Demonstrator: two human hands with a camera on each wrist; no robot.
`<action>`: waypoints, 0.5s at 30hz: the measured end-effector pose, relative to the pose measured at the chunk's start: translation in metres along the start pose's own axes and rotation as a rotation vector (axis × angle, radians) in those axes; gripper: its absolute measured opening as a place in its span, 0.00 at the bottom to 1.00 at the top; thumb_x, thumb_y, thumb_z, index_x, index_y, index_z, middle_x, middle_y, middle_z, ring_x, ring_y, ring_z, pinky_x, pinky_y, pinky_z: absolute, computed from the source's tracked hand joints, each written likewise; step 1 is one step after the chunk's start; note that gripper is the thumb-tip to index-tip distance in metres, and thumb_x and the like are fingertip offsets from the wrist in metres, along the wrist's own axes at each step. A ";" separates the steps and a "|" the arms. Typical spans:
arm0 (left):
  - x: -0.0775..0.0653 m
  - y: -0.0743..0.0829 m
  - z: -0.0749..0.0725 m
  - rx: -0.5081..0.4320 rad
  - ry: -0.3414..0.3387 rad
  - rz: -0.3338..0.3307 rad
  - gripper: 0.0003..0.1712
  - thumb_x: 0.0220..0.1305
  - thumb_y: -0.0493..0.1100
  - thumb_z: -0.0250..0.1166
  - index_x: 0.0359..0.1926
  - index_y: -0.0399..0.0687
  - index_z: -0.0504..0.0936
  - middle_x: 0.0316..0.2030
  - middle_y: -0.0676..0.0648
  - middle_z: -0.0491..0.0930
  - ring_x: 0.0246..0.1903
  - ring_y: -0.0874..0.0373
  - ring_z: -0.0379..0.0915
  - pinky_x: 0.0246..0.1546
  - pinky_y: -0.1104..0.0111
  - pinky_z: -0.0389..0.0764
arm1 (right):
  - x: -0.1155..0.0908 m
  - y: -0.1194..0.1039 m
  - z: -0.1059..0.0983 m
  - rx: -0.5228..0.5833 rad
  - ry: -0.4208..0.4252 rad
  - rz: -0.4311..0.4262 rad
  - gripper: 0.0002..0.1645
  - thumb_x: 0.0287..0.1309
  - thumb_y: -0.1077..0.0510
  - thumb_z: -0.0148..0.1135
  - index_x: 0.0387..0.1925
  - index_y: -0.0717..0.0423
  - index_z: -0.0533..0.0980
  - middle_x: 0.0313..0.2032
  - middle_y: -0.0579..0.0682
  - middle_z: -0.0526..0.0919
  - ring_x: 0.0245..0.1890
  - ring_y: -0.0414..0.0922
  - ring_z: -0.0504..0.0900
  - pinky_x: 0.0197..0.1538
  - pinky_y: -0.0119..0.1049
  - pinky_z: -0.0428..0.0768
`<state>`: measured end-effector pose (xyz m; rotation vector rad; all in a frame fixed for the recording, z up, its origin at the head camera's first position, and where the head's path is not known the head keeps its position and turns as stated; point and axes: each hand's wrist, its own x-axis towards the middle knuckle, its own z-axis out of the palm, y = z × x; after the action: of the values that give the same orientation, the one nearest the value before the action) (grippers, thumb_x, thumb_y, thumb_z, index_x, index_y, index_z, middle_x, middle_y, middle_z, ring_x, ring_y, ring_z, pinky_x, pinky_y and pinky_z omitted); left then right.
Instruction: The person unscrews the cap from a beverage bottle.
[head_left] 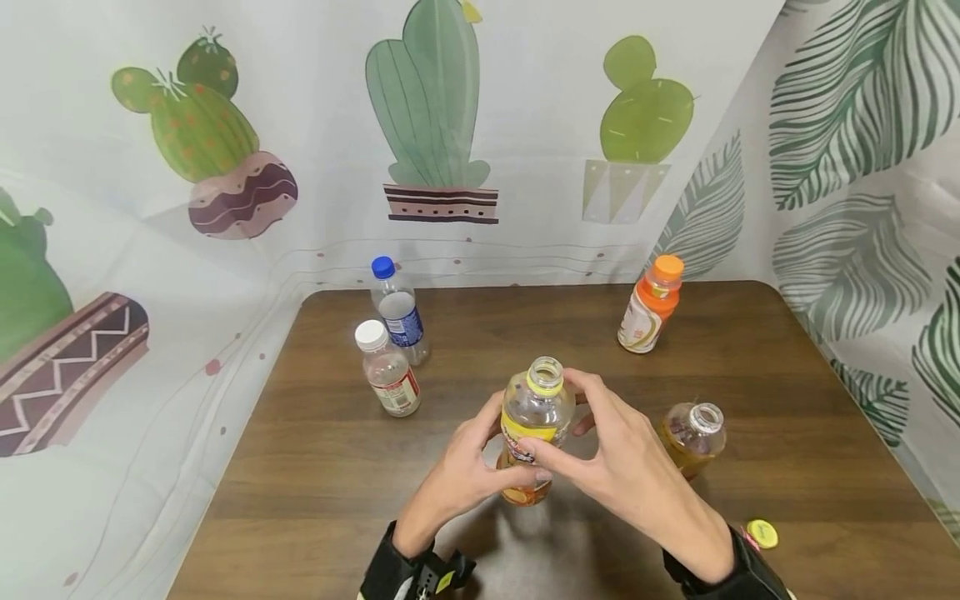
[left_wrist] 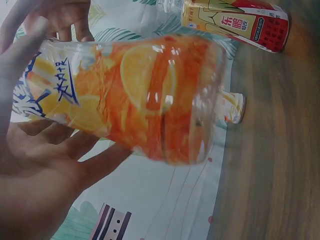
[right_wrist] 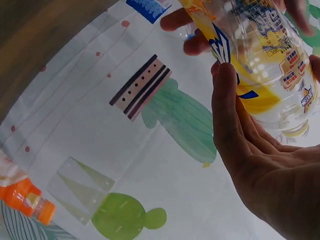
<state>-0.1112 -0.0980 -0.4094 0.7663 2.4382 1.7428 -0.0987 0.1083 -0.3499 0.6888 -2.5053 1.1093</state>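
Both hands hold a clear plastic drink bottle point(head_left: 536, 408) with a yellow label and orange-slice pictures, over the middle of the table. Its mouth is uncapped and faces up. My left hand point(head_left: 468, 471) grips it from the left, thumb across the front; in the left wrist view the bottle's orange-printed lower part point(left_wrist: 160, 100) extends beyond the fingers. On the other side, my right hand point(head_left: 626, 446) has its thumb on the label and its fingers around the back. The right wrist view shows the bottle's clear upper part point(right_wrist: 280, 65) against the right hand's fingers.
Right of the hands stands an uncapped bottle point(head_left: 693, 437) of brownish liquid; a yellow cap point(head_left: 762, 533) lies near the right sleeve. An orange-capped bottle point(head_left: 651, 304) stands at the back right. White-capped point(head_left: 388, 371) and blue-capped point(head_left: 400, 308) bottles stand back left on the wooden table point(head_left: 300, 500).
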 end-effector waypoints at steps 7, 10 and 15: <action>0.000 -0.006 0.002 0.013 0.003 0.018 0.58 0.56 0.48 0.76 0.78 0.67 0.47 0.72 0.54 0.63 0.69 0.55 0.64 0.67 0.54 0.69 | 0.007 0.002 -0.029 -0.064 0.084 0.000 0.45 0.42 0.51 0.81 0.63 0.52 0.69 0.44 0.42 0.83 0.33 0.36 0.80 0.37 0.28 0.79; 0.001 -0.009 0.003 0.022 0.015 0.036 0.55 0.57 0.47 0.74 0.77 0.65 0.49 0.73 0.55 0.60 0.72 0.56 0.59 0.68 0.54 0.69 | 0.010 0.006 -0.051 -0.078 0.158 -0.012 0.46 0.41 0.55 0.82 0.62 0.54 0.70 0.41 0.45 0.84 0.32 0.36 0.80 0.37 0.24 0.77; 0.000 -0.011 0.003 0.048 0.016 0.055 0.51 0.60 0.47 0.72 0.77 0.64 0.52 0.71 0.55 0.62 0.71 0.56 0.60 0.66 0.53 0.71 | 0.009 0.014 -0.093 -0.089 0.330 0.019 0.44 0.38 0.63 0.81 0.61 0.54 0.73 0.43 0.38 0.82 0.37 0.23 0.77 0.43 0.14 0.72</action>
<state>-0.1146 -0.0980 -0.4207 0.8353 2.5012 1.7216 -0.1059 0.1836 -0.2938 0.4191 -2.2661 1.0173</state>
